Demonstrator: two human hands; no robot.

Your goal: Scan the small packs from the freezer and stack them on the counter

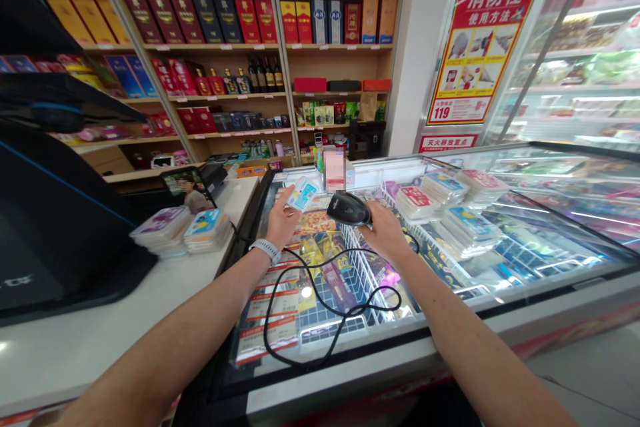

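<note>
My left hand (283, 219), with a pale watch strap on the wrist, grips a small flat pack (304, 193) with a blue and white label. It holds the pack tilted above the freezer's glass top. My right hand (386, 233) is closed around a black barcode scanner (349, 209), whose head points left toward the pack. The scanner and the pack are close together but apart. From the scanner a black cable (320, 273) runs in loose loops over the glass. Nearest my right hand, stacks of similar packs (470, 230) with red and blue labels stand on the freezer.
A glass-topped freezer (320, 383) holds wire baskets of wrapped goods. On the white counter (185, 300) at left, two pack stacks (206, 230) stand beside a phone (189, 188) and a dark terminal (60, 213). Shelves of boxes (215, 19) line the back wall.
</note>
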